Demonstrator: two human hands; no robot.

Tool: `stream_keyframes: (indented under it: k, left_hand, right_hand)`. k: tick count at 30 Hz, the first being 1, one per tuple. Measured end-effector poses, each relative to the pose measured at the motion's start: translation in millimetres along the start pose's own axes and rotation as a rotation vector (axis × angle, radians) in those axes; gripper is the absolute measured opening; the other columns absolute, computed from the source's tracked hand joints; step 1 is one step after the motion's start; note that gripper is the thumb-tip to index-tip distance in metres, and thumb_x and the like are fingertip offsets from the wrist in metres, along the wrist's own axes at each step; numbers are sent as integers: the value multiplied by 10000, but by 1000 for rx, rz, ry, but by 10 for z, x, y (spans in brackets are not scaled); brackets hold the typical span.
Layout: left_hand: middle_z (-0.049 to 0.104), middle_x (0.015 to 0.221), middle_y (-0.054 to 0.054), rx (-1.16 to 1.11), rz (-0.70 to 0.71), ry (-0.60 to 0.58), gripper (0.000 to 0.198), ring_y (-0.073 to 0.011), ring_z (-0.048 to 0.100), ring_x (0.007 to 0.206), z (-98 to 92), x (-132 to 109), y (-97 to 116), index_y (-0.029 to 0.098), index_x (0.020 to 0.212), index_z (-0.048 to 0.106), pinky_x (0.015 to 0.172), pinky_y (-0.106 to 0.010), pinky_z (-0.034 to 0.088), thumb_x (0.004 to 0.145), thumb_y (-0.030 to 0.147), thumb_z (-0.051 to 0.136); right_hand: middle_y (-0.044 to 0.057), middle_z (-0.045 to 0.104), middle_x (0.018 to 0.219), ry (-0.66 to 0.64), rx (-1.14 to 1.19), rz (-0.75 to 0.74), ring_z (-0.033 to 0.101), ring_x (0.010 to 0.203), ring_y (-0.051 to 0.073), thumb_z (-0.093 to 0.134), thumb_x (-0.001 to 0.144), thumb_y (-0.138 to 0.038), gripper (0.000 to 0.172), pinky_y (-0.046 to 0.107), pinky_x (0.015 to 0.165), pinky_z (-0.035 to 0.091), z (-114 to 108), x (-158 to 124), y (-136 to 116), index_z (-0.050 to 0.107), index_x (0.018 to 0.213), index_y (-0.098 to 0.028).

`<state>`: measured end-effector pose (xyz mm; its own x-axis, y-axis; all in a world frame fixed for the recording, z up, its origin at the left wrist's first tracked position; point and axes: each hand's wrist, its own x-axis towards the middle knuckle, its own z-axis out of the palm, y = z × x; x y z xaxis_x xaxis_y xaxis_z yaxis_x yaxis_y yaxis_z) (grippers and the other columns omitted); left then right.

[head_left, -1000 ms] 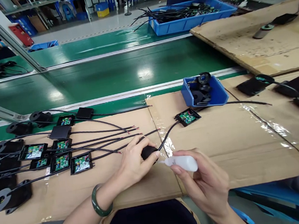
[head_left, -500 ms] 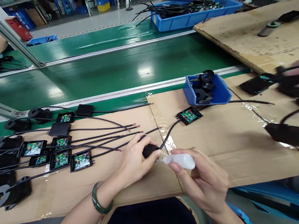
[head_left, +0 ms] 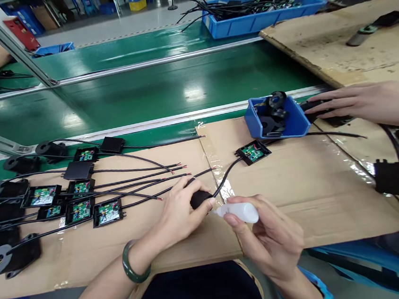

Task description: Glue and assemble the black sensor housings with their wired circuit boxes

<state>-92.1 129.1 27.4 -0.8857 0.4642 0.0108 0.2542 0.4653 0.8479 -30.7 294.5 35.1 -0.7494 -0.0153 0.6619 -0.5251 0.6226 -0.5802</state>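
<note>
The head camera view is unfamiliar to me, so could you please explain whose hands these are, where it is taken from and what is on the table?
There is no robot here: these are a person's bare hands, seen by a camera worn on that person's head, looking forward and down. The left hand grips a black part; a black cable runs from it to a circuit-board unit. The right hand holds a white bottle, its nozzle towards that part; whether they touch I cannot tell. On the cardboard lie more circuit-board units and round-ended housings at the left, and a blue bin holds black pieces. The hand at the far right belongs to someone else.
</note>
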Motion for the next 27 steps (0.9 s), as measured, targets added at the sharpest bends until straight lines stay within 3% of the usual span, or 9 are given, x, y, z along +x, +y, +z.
stream_keyframes:
  k: [23,27]
  left_hand:
    - [577,1005,-16,4,-5,-11,138,-168,537,981,-8,-5,15,204,974,621,868,-291,404,892,315,626]
    - [579,1040,-28,7,-15,-13,152,-196,533,1054,-10,0,19,207,977,623,907,-308,404,892,332,622]
  right_hand:
    - [50,645,825,8,-44,23,573,646,106,657,861,-95,149,216,538,448,-3,10,16,592,991,-127]
    - [58,652,837,34,-67,12,585,661,126,666,850,-81,180,240,550,462,-11,14,45,599,1009,-134]
